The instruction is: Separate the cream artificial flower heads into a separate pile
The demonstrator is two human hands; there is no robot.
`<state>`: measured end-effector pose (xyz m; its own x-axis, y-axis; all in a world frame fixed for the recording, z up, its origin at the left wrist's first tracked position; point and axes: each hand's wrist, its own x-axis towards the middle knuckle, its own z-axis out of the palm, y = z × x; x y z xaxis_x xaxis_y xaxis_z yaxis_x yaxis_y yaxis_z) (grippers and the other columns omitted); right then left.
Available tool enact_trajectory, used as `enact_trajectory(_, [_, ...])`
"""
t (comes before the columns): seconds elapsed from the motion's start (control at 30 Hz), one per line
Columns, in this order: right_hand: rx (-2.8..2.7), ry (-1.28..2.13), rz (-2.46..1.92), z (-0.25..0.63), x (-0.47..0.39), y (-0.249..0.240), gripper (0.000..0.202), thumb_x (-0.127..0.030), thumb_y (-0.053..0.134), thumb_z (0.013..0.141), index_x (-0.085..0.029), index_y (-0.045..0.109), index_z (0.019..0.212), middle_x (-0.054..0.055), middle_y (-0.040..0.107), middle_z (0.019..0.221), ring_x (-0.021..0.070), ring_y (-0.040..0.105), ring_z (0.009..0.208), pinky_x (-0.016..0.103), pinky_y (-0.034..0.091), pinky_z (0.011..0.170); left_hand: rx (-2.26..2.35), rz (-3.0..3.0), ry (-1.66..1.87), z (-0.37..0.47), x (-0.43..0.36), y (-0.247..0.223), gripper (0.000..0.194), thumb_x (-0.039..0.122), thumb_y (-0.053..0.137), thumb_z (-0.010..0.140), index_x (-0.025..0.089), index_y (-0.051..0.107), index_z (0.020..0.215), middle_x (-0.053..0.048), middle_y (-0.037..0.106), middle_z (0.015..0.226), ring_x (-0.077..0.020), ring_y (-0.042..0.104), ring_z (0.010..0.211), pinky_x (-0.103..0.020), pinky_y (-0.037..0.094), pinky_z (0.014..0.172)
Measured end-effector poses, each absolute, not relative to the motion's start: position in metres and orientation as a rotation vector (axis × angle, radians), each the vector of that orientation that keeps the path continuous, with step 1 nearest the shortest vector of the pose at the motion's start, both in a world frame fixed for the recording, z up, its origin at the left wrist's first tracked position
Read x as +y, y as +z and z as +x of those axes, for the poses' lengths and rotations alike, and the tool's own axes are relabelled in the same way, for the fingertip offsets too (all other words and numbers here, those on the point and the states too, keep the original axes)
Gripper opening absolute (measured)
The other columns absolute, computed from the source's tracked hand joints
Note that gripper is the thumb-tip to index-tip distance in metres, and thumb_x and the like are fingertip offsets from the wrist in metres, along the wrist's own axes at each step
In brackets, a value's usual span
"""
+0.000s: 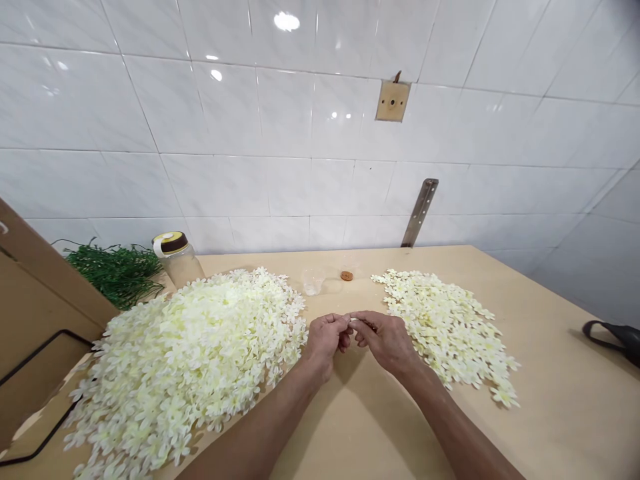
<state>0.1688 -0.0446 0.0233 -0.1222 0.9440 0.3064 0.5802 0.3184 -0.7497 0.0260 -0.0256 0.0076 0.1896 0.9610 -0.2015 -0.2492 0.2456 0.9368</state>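
My left hand [327,337] and my right hand [384,339] meet over the middle of the table, fingertips pinched together. Between them is something small and pale, too small to name. To the left of my left hand spreads a large heap of white-yellow artificial flowers [210,347]. A smaller, flatter pile of the same flowers [450,327] lies just right of my right hand. Beyond my fingers sit a small clear plastic cup [313,283] and a small brown round object [347,275].
At the back left stands a clear bottle [181,260] with a brown and yellow lid, beside green artificial foliage [117,270]. A cardboard box [45,313] borders the left. A metal bracket [420,212] leans at the tiled wall. A black strap-like object [615,338] lies far right.
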Motion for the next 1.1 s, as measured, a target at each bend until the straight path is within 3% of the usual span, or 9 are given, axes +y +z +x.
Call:
enact_trajectory(0.2, [-1.780, 0.434, -1.503, 0.170, -0.048, 0.029, 0.035, -0.042, 0.046, 0.095, -0.021, 0.068, 0.078, 0.000, 0.063, 0.058, 0.0151, 0.061, 0.051, 0.025, 0.048, 0.055, 1.248, 1.248, 1.156, 0.021, -0.020, 0.017, 0.029, 0.043, 0.060, 0.081, 0.019, 0.055, 0.067, 0.002, 0.055, 0.051, -0.0110, 0.053, 0.039, -0.022, 0.036, 0.042])
enact_trajectory(0.37, [-1.574, 0.560, -1.430, 0.172, -0.044, 0.026, 0.036, -0.050, 0.046, 0.094, -0.020, 0.067, 0.089, 0.002, 0.066, 0.066, 0.0132, 0.058, 0.045, 0.025, 0.049, 0.049, 1.102, 1.042, 1.132, 0.018, -0.020, 0.027, 0.023, 0.037, 0.059, 0.083, 0.015, 0.060, 0.075, -0.002, 0.060, 0.068, -0.0101, 0.055, 0.043, -0.023, 0.040, 0.041])
enact_trajectory(0.6, [-1.556, 0.792, -1.241, 0.169, -0.044, 0.024, 0.037, -0.050, 0.057, 0.089, -0.019, 0.062, 0.108, 0.005, 0.072, 0.082, 0.0180, 0.070, 0.065, 0.032, 0.059, 0.068, 0.995, 0.927, 1.015, 0.017, -0.024, 0.035, 0.025, 0.035, 0.061, 0.084, 0.011, 0.062, 0.076, -0.005, 0.060, 0.068, -0.0107, 0.057, 0.047, -0.024, 0.042, 0.046])
enact_trajectory(0.77, [-1.557, 0.768, -1.216, 0.171, -0.044, 0.025, 0.028, -0.046, 0.064, 0.085, -0.020, 0.069, 0.091, 0.005, 0.072, 0.085, 0.0171, 0.068, 0.068, 0.031, 0.061, 0.065, 0.974, 0.935, 0.998, 0.016, -0.023, 0.032, 0.029, 0.040, 0.067, 0.080, 0.012, 0.061, 0.073, -0.007, 0.063, 0.073, -0.0114, 0.058, 0.049, -0.025, 0.043, 0.047])
enact_trajectory(0.9, [-1.557, 0.721, -1.150, 0.173, -0.040, 0.021, 0.024, -0.043, 0.067, 0.083, -0.022, 0.074, 0.092, 0.006, 0.073, 0.098, 0.0201, 0.069, 0.082, 0.031, 0.062, 0.063, 0.936, 0.922, 0.983, 0.016, -0.023, 0.031, 0.031, 0.040, 0.072, 0.075, 0.012, 0.060, 0.069, -0.006, 0.062, 0.071, -0.0108, 0.057, 0.049, -0.025, 0.042, 0.048])
enact_trajectory(1.03, [-1.558, 0.667, -1.213, 0.176, -0.040, 0.020, 0.025, -0.041, 0.064, 0.085, -0.021, 0.074, 0.097, 0.006, 0.075, 0.092, 0.0180, 0.070, 0.068, 0.032, 0.062, 0.064, 0.877, 0.893, 0.967, 0.016, -0.024, 0.032, 0.029, 0.036, 0.076, 0.070, 0.009, 0.064, 0.071, -0.008, 0.065, 0.072, -0.0100, 0.056, 0.051, -0.023, 0.040, 0.049])
enact_trajectory(1.1, [-1.621, 0.636, -1.228, 0.176, -0.042, 0.021, 0.025, -0.039, 0.060, 0.089, -0.022, 0.073, 0.101, 0.005, 0.076, 0.090, 0.0191, 0.071, 0.072, 0.034, 0.061, 0.071, 0.847, 0.863, 0.949, 0.016, -0.024, 0.032, 0.032, 0.039, 0.076, 0.070, 0.009, 0.066, 0.074, -0.009, 0.067, 0.076, -0.0095, 0.056, 0.051, -0.024, 0.040, 0.050])
